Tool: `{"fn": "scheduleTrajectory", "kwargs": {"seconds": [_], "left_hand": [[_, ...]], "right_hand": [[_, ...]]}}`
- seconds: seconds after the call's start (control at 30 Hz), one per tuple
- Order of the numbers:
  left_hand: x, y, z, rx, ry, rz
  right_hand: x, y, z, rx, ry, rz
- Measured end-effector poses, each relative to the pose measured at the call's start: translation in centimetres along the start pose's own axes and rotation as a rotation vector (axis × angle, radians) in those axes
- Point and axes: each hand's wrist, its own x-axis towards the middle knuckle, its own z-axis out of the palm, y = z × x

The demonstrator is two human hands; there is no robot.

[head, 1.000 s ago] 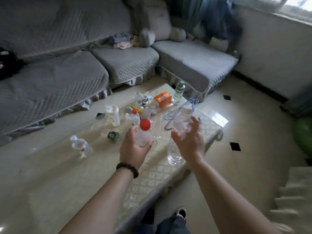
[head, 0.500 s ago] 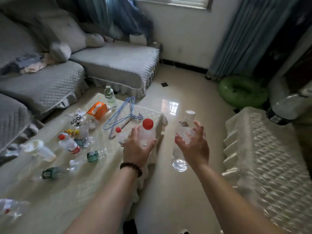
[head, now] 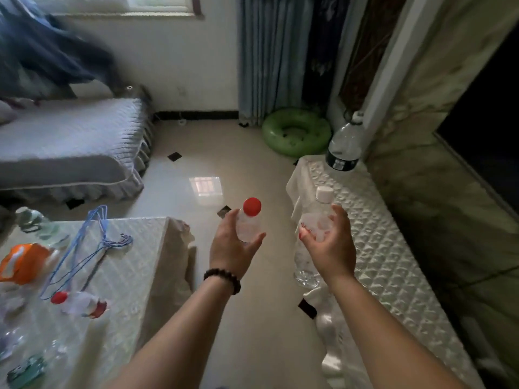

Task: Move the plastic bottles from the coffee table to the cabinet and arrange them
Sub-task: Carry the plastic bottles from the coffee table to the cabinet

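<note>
On the coffee table (head: pixel 134 265) at the left, one lying red-capped bottle (head: pixel 80 303), one green-tinted bottle (head: pixel 38 224) and blue hangers (head: pixel 92 237) are seen; further bottles there are too blurred to be counted. One short red-capped bottle (head: pixel 248 223) is gripped by the left hand (head: pixel 234 248) over the floor. One tall white-capped bottle (head: pixel 313 228) is clasped in the right hand (head: pixel 327 242) at the edge of the cabinet (head: pixel 393 248), on which one large bottle (head: pixel 345 144) stands.

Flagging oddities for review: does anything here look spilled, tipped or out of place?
One red-capped bottle lies on its side on the coffee table, beside blue hangers. No spill shows. The bottles held in the left hand and right hand are upright.
</note>
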Motion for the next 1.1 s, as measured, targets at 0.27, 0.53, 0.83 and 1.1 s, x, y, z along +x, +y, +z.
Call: {"fn": "scheduleTrajectory", "kwargs": {"seconds": [0.27,0.53,0.83,1.1], "left_hand": [[6.2,3.3,7.6,-0.034,-0.191,0.049],[17.0,4.1,13.4,-0.025,-0.387,0.155],[30.2,6.0,18.6,-0.049,-0.639,0.261],[35.3,8.0,24.8,-0.054,-0.776,0.349]], "right_hand": [[5.1,4.7,-2.0,-0.041,0.141,0.165],[13.5,6.6,1.6,-0.072,0.267,0.299],[22.0,4.6,5.0,-0.078,0.470,0.475],[26.0,6.2,5.8,-0.177,0.576,0.579]]}}
